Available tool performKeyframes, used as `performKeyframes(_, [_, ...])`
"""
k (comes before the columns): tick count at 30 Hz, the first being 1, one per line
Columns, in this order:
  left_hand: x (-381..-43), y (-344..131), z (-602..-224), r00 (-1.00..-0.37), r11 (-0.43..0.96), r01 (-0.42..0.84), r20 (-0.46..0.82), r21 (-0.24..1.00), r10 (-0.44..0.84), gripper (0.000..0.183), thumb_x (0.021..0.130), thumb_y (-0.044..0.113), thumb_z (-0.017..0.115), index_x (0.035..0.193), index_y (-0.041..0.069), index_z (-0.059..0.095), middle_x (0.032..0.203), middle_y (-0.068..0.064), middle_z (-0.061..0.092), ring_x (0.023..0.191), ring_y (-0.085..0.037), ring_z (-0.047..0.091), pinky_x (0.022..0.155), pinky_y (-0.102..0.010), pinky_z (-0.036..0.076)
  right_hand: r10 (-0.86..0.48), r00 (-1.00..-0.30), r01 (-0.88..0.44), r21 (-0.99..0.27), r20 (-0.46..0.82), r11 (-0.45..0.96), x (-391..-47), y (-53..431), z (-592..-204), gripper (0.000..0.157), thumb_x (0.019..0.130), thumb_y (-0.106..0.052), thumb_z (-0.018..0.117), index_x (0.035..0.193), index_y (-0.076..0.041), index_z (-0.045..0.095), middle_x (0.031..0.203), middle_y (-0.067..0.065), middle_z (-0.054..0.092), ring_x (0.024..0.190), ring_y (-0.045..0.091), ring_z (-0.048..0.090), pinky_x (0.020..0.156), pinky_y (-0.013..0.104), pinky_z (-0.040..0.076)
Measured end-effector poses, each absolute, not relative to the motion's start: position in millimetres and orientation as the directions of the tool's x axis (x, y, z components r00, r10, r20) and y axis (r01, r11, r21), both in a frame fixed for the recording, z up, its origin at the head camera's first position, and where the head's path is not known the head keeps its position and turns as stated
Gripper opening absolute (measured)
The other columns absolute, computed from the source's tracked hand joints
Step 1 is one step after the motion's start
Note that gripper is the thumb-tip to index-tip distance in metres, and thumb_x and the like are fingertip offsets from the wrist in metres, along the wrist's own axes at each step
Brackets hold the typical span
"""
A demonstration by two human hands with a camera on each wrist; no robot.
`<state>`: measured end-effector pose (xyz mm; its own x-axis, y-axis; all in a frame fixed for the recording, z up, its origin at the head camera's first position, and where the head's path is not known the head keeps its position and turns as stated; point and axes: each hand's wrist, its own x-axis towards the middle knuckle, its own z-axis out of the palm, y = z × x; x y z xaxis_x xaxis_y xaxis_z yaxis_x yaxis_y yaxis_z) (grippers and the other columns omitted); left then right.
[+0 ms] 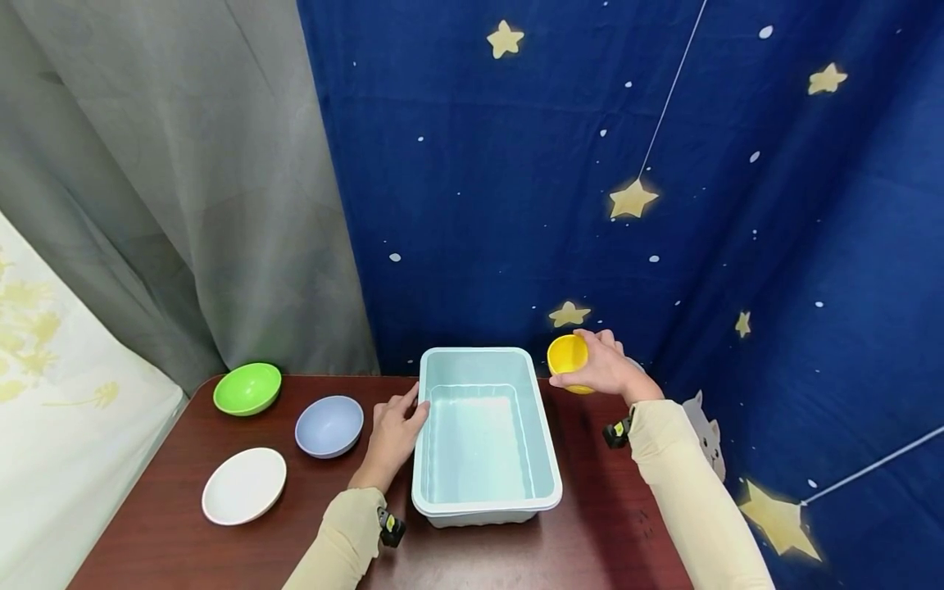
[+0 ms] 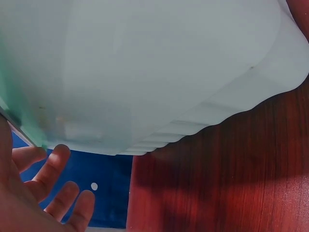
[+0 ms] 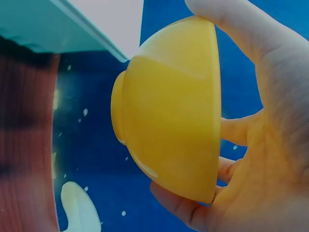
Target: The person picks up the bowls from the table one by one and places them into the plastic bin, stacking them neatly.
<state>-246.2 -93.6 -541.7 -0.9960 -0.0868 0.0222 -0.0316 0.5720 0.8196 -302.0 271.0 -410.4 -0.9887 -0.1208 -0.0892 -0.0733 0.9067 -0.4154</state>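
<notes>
My right hand (image 1: 606, 366) holds a yellow bowl (image 1: 566, 356) just right of the tub's far right corner. In the right wrist view the bowl (image 3: 169, 111) is tipped on its side, hollow towards the palm, with thumb and fingers at opposite edges. A pale blue-green rectangular tub (image 1: 479, 451) stands mid-table with bare inner floor visible. My left hand (image 1: 394, 434) touches the tub's left side near the far corner. Seen from the left wrist, its fingers (image 2: 52, 166) are spread and loosely bent by the tub's outer wall (image 2: 159, 72).
On the table's left lie a green bowl (image 1: 247, 389), a light blue bowl (image 1: 329, 427) and a white bowl (image 1: 244, 486), apart from each other. The brown table (image 1: 442, 561) ends behind the tub at a blue star-print curtain (image 1: 501, 205) and a grey curtain (image 1: 243, 205).
</notes>
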Motion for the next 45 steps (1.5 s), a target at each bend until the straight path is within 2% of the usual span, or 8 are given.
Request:
performKeyframes(7, [-247, -93, -540, -0.995, 0.57, -0.028, 0.029, 0.821, -0.091, 0.059, 0.102, 0.048, 0.055, 0.155, 0.023, 0.045, 0.14, -0.009, 0.061, 0.129, -0.032, 0.04, 0.107, -0.054, 0.041, -0.168, -0.984, -0.126, -0.456, -0.052, 0.881, -301, 253, -400, 0.117, 0.068, -0.064, 0.084, 0.158, -0.01, 0.032, 0.136, 0.021, 0.038, 0.12, 0.038, 0.037, 0.092, 0.051, 0.044])
performKeyframes(15, [-245, -94, -541, -0.995, 0.564, -0.034, 0.024, 0.825, -0.096, 0.059, 0.102, 0.047, 0.056, 0.155, 0.022, 0.046, 0.139, -0.009, 0.061, 0.127, -0.032, 0.041, 0.106, -0.054, 0.041, -0.195, -0.978, -0.138, -0.491, -0.068, 0.86, -302, 236, -395, 0.113, 0.07, -0.058, 0.085, 0.159, -0.013, 0.032, 0.137, 0.019, 0.039, 0.12, 0.036, 0.036, 0.091, 0.049, 0.044])
performKeyframes(24, [-245, -94, -542, -0.994, 0.566, -0.026, 0.039, 0.824, -0.103, 0.058, 0.102, 0.045, 0.056, 0.154, 0.021, 0.046, 0.137, -0.01, 0.062, 0.128, -0.033, 0.041, 0.106, -0.055, 0.041, -0.204, -0.975, -0.123, -0.539, -0.093, 0.834, -309, 220, -393, 0.115, 0.069, -0.061, 0.086, 0.161, -0.019, 0.03, 0.138, 0.017, 0.04, 0.123, 0.035, 0.038, 0.098, 0.051, 0.046])
performKeyframes(31, [-245, -93, -542, -0.994, 0.553, -0.041, 0.023, 0.832, -0.109, 0.058, 0.101, 0.046, 0.057, 0.154, 0.023, 0.047, 0.137, -0.009, 0.063, 0.128, -0.032, 0.041, 0.106, -0.055, 0.041, -0.243, -0.963, -0.128, -0.6, -0.115, 0.79, -313, 207, -397, 0.112, 0.07, -0.061, 0.085, 0.16, -0.022, 0.031, 0.145, 0.013, 0.038, 0.127, 0.033, 0.04, 0.105, 0.052, 0.045])
performKeyframes(41, [-247, -93, -542, -0.995, 0.569, -0.029, 0.031, 0.822, -0.095, 0.059, 0.102, 0.045, 0.057, 0.155, 0.022, 0.046, 0.136, -0.008, 0.064, 0.13, -0.032, 0.042, 0.107, -0.054, 0.042, -0.281, -0.947, -0.115, -0.65, -0.157, 0.751, -315, 188, -404, 0.105, 0.074, -0.055, 0.085, 0.159, -0.021, 0.033, 0.14, 0.011, 0.043, 0.118, 0.028, 0.05, 0.104, 0.049, 0.047])
performKeyframes(45, [-246, -93, -542, -0.994, 0.566, -0.03, 0.034, 0.824, -0.102, 0.058, 0.101, 0.046, 0.057, 0.154, 0.023, 0.046, 0.136, -0.007, 0.064, 0.129, -0.031, 0.043, 0.107, -0.054, 0.042, -0.288, -0.944, -0.119, -0.649, -0.162, 0.752, -315, 177, -410, 0.106, 0.072, -0.056, 0.086, 0.158, -0.021, 0.035, 0.14, 0.011, 0.044, 0.117, 0.027, 0.051, 0.103, 0.047, 0.047])
